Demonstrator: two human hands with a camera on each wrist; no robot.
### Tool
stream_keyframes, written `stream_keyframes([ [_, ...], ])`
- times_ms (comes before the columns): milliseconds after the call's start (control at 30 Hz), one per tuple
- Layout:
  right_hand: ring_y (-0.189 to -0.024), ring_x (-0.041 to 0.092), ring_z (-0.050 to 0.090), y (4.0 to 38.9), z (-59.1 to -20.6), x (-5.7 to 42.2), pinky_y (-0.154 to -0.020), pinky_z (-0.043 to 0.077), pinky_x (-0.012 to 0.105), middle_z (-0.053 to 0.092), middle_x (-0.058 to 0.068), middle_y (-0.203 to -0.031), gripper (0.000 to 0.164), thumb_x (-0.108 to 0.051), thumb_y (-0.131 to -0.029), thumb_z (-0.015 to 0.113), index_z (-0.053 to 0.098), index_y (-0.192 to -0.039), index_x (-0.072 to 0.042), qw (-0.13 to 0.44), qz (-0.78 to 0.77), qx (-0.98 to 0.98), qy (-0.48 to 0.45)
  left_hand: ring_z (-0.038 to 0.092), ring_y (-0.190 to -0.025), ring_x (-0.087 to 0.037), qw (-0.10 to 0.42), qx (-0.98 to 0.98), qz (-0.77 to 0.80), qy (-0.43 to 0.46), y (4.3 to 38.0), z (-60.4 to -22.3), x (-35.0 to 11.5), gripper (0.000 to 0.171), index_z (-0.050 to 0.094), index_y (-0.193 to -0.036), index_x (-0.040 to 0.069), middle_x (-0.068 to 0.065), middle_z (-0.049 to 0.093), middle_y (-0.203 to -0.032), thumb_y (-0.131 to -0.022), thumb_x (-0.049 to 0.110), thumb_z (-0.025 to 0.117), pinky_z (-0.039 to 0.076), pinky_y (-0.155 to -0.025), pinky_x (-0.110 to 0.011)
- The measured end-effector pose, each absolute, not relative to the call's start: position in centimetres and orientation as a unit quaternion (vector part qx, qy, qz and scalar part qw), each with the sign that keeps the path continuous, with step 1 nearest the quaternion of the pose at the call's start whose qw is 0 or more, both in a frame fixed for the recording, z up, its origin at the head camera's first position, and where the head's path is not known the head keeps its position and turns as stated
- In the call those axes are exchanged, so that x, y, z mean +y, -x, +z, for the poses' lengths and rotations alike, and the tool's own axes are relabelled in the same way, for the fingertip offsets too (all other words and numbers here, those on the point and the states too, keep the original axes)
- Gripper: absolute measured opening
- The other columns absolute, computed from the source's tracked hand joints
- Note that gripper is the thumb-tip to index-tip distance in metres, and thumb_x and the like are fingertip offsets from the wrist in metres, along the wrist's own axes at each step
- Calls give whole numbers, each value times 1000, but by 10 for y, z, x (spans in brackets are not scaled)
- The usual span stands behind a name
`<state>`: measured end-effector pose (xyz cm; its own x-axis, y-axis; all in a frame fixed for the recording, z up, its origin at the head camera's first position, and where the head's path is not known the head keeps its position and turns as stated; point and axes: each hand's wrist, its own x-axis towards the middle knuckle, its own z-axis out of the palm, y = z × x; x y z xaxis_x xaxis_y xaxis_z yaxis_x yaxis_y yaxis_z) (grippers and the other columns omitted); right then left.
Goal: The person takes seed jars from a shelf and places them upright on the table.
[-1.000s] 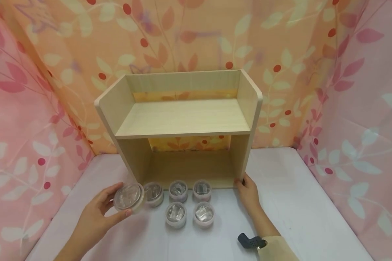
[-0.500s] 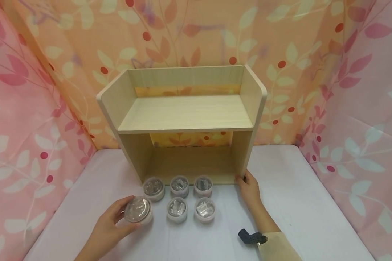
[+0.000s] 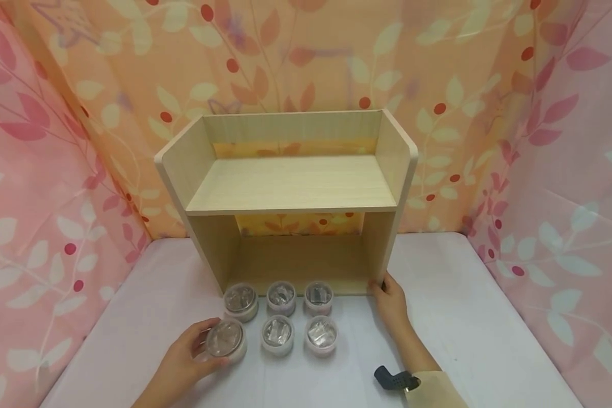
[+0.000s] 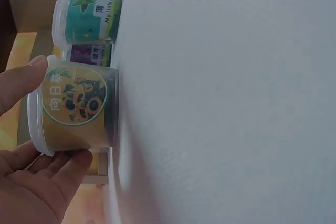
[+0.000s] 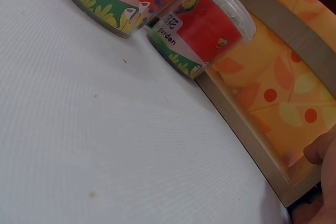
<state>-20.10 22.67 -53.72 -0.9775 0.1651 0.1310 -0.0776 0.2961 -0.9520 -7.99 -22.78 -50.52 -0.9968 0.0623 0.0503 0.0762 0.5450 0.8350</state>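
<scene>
My left hand (image 3: 186, 354) holds a round plastic tub (image 3: 225, 340) between thumb and fingers, at the left end of the front row of tubs. In the left wrist view this tub (image 4: 76, 108) has a yellow sunflower label and a clear lid, and its base appears to meet the white cloth. Behind it stands another tub (image 3: 241, 302). My right hand (image 3: 391, 306) grips the lower front of the right side panel of a pale wooden two-tier shelf (image 3: 290, 184). Thumb and fingertips show around that panel in the right wrist view; the rest of the hand is cut off.
Two more tubs (image 3: 281, 298) (image 3: 318, 298) complete the back row at the shelf's front edge. In front of them are two others (image 3: 277, 335) (image 3: 322, 336). White cloth (image 3: 489, 340) covers the table. Patterned curtains (image 3: 306, 56) enclose the back and sides.
My left hand has carried the tub right and down toward the front row, beside the other tubs. The right hand stays on the shelf panel.
</scene>
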Motion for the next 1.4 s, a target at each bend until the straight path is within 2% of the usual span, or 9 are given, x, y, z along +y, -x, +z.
stream_keyframes([
  [133, -141, 26, 49, 201, -535, 232, -115, 41, 44, 57, 14, -148, 44, -17, -104, 59, 55, -147, -10, 108, 588, -801, 23, 62, -124, -19, 22, -887, -457, 57, 83, -505, -221, 84, 57, -139, 14, -4, 62, -139, -68, 35, 96, 52, -99, -20],
  [367, -145, 30, 45, 195, -534, 242, -119, 37, 45, 53, 18, -150, 46, -20, -104, 60, 53, -148, -6, 112, 600, -792, 33, 64, -120, -32, 46, -890, -436, 122, 96, -501, -216, 83, 56, -139, 7, -9, 62, -137, -70, 34, 94, 57, -97, -37],
  [467, -145, 29, 44, 195, -534, 243, -118, 38, 44, 53, 17, -151, 47, -22, -104, 60, 52, -148, -7, 110, 599, -792, 35, 63, -120, -31, 43, -890, -438, 118, 98, -501, -216, 83, 56, -139, 7, -8, 62, -136, -69, 33, 94, 57, -97, -37],
  [633, -141, 34, 49, 196, -526, 241, -115, 42, 49, 55, 20, -148, 47, -17, -103, 59, 52, -148, -4, 92, 579, -809, 45, 63, -119, -24, 45, -894, -430, 116, 96, -508, -216, 83, 56, -139, 7, -8, 63, -136, -70, 33, 94, 58, -95, -32],
  [833, -139, 41, 49, 199, -505, 248, -115, 41, 55, 55, 26, -145, 53, -20, -103, 58, 47, -149, 2, 48, 532, -844, 46, 62, -121, -30, 66, -905, -393, 150, 94, -507, -215, 84, 53, -142, 2, -12, 60, -140, -76, 38, 91, 57, -96, -41],
  [933, -139, 40, 50, 196, -499, 257, -115, 41, 54, 56, 25, -145, 54, -23, -104, 58, 47, -150, 1, 39, 521, -852, 41, 61, -123, -32, 73, -913, -372, 150, 93, -498, -219, 80, 54, -142, 4, -11, 60, -141, -79, 39, 88, 56, -97, -47],
  [1100, -134, 37, 56, 188, -493, 271, -111, 46, 52, 56, 20, -147, 52, -27, -104, 59, 50, -150, -3, 40, 503, -863, 18, 64, -119, -34, 100, -924, -339, 146, 101, -476, -235, 63, 59, -139, 11, -5, 63, -138, -87, 37, 83, 55, -96, -53],
  [1267, -127, 35, 63, 179, -490, 283, -106, 50, 50, 60, 17, -144, 48, -25, -105, 59, 53, -147, -4, 22, 462, -886, -28, 64, -117, -42, 99, -931, -324, 138, 112, -459, -252, 59, 60, -138, 12, -11, 64, -137, -89, 37, 81, 51, -97, -61],
  [1400, -117, 32, 69, 174, -492, 294, -97, 56, 35, 65, 20, -135, 46, -17, -103, 63, 54, -144, 1, 17, 433, -897, -89, 63, -119, -37, 124, -937, -287, 158, 122, -457, -266, 57, 62, -136, 11, -9, 66, -132, -88, 34, 82, 49, -98, -55],
])
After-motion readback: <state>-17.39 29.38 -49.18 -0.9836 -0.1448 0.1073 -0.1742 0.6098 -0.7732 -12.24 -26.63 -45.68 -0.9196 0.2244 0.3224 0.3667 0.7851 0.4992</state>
